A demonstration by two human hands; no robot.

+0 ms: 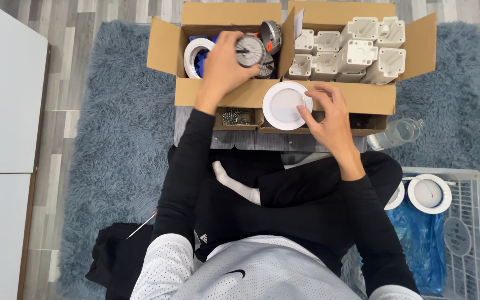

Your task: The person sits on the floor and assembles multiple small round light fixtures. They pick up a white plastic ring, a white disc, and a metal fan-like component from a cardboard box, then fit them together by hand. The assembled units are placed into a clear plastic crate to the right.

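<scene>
two hands (223, 64), white disc (282, 105) flat, face up

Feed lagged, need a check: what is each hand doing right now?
Left hand: closed on a round grey lamp part over the cardboard box.
Right hand: fingers grip the white round disc.
</scene>
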